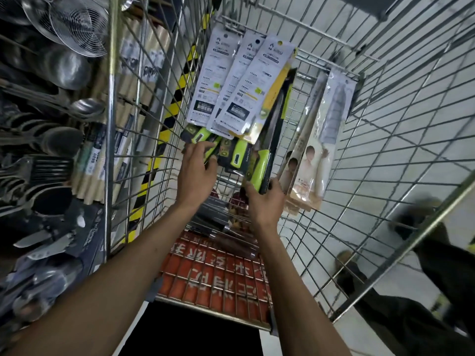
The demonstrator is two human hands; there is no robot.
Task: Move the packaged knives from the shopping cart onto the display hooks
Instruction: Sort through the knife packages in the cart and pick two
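Several packaged knives with green handles and white backing cards lie fanned inside the wire shopping cart. My left hand reaches in and grips the lower, green-handled ends of the left packs. My right hand holds the bottom of one black-carded knife pack with a green handle. The display hooks are not clearly visible.
A shelf on the left holds ladles, wire strainers, spatulas and carded knives. Two packs with a picture of a person lean on the cart's right side. Dark boxes lie on the cart floor. A person's shoes stand at right.
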